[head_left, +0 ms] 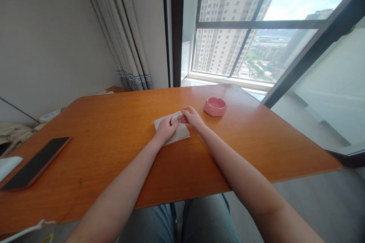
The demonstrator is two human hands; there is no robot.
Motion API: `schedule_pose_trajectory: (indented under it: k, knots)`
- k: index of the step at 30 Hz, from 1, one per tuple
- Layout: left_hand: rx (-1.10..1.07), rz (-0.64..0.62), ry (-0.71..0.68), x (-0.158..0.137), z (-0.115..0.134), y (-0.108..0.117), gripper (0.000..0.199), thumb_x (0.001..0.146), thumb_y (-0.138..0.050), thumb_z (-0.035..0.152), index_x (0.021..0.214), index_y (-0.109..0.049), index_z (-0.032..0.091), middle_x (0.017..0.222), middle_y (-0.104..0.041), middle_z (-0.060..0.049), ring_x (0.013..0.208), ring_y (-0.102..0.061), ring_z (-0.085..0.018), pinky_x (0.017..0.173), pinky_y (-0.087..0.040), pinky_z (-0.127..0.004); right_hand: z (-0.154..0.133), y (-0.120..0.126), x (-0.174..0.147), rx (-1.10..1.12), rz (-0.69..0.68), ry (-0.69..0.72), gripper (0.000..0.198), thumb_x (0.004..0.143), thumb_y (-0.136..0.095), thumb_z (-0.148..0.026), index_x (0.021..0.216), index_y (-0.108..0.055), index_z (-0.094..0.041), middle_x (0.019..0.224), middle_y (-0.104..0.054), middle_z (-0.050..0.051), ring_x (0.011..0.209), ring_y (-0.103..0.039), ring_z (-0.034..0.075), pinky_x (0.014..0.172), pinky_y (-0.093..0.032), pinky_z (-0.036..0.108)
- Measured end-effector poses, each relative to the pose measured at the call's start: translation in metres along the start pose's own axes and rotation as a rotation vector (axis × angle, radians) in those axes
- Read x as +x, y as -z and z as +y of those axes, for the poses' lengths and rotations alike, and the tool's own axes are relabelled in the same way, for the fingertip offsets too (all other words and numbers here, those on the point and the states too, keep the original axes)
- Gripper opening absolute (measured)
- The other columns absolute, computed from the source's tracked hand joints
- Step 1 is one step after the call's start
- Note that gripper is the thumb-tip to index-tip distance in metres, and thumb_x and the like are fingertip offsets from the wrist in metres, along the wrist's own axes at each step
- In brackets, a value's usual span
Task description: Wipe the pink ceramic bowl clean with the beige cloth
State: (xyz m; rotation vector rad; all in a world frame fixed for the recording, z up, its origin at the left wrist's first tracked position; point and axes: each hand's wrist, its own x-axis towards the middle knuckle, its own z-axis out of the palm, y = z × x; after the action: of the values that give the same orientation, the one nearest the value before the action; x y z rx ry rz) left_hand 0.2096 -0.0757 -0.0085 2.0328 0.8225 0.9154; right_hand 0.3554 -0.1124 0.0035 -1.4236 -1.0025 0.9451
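A folded pale sheet (182,132), like a paper napkin or thin cloth, lies on the wooden table in front of me. Over its left part rests my left hand (165,130), closed around a small whitish piece (175,118) with a dark spot by the thumb. What that piece is I cannot make out. My right hand (192,118) reaches in from the right, its fingers curled and pinched at the piece's right end. The fingertips partly hide it. Just beyond the right hand stands a pink angular ashtray (215,108).
The brown wooden table (114,121) stretches out before me, its front edge above my knees. A dark phone (38,163) lies at the left, beside a white object (9,166). A white cord (31,228) shows at lower left. Behind are a curtain (125,38) and a window.
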Motion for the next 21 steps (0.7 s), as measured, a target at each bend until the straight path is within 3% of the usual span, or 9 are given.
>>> schedule_pose_trajectory:
  k: [2, 4, 6, 9, 14, 17, 21]
  knots:
    - [-0.099, 0.162, 0.019, 0.003, -0.002, 0.005, 0.02, 0.082, -0.053, 0.03, 0.065, -0.046, 0.02, 0.061, -0.045, 0.004, 0.06, -0.041, -0.013, 0.059, -0.031, -0.026, 0.005, -0.003, -0.001, -0.181, 0.032, 0.162, 0.009, 0.085, -0.045, -0.024, 0.091, -0.049, -0.021, 0.074, -0.066, 0.0, 0.07, -0.063, 0.014, 0.073, -0.052, 0.031]
    - [-0.185, 0.323, 0.009, 0.004, 0.0, 0.011, 0.021, 0.084, -0.051, 0.029, 0.066, -0.044, 0.02, 0.063, -0.043, 0.004, 0.061, -0.041, -0.012, 0.061, -0.032, -0.025, 0.008, -0.007, -0.005, -0.494, -0.11, 0.32, 0.013, 0.081, -0.052, -0.024, 0.093, -0.054, -0.02, 0.092, -0.067, 0.006, 0.09, -0.063, 0.018, 0.087, -0.048, 0.036]
    - [-0.227, 0.45, -0.017, 0.005, 0.002, 0.017, 0.023, 0.085, -0.051, 0.03, 0.066, -0.042, 0.02, 0.064, -0.042, 0.004, 0.062, -0.04, -0.012, 0.061, -0.032, -0.024, 0.008, -0.011, -0.01, -0.776, -0.283, 0.384, 0.026, 0.076, -0.059, -0.025, 0.101, -0.058, -0.019, 0.116, -0.062, 0.01, 0.111, -0.055, 0.023, 0.1, -0.039, 0.042]
    - [-0.234, 0.57, -0.021, 0.007, 0.001, 0.025, 0.022, 0.083, -0.052, 0.03, 0.067, -0.042, 0.02, 0.065, -0.042, 0.004, 0.063, -0.04, -0.011, 0.062, -0.034, -0.023, 0.007, -0.01, -0.012, -1.024, -0.285, 0.3, 0.041, 0.076, -0.056, -0.024, 0.116, -0.055, -0.019, 0.138, -0.047, 0.011, 0.129, -0.041, 0.027, 0.109, -0.025, 0.05]
    - [-0.283, 0.693, 0.135, 0.019, -0.024, 0.035, 0.013, 0.075, -0.054, 0.028, 0.072, -0.045, 0.019, 0.068, -0.047, 0.005, 0.065, -0.044, -0.01, 0.062, -0.036, -0.022, 0.009, 0.014, -0.002, -1.195, -0.054, 0.066, 0.042, 0.082, -0.044, -0.024, 0.123, -0.052, -0.017, 0.139, -0.045, 0.013, 0.132, -0.035, 0.028, 0.107, -0.027, 0.051]
    - [-0.144, 0.665, 0.274, 0.023, -0.042, 0.044, 0.012, 0.071, -0.051, 0.022, 0.066, -0.04, 0.02, 0.063, -0.041, 0.006, 0.06, -0.041, -0.01, 0.058, -0.033, -0.021, 0.014, 0.025, 0.004, -1.215, 0.035, -0.02, 0.043, 0.084, -0.04, -0.026, 0.125, -0.05, -0.017, 0.14, -0.043, 0.012, 0.135, -0.028, 0.03, 0.109, -0.023, 0.053]
    - [0.33, 0.303, 0.402, 0.02, -0.051, 0.061, 0.014, 0.069, -0.053, 0.024, 0.065, -0.04, 0.021, 0.061, -0.046, 0.003, 0.06, -0.046, -0.013, 0.057, -0.034, -0.024, 0.018, 0.024, 0.005, -1.23, 0.065, -0.078, 0.048, 0.088, -0.033, -0.027, 0.133, -0.043, -0.017, 0.15, -0.031, 0.01, 0.14, -0.02, 0.03, 0.111, -0.015, 0.055]
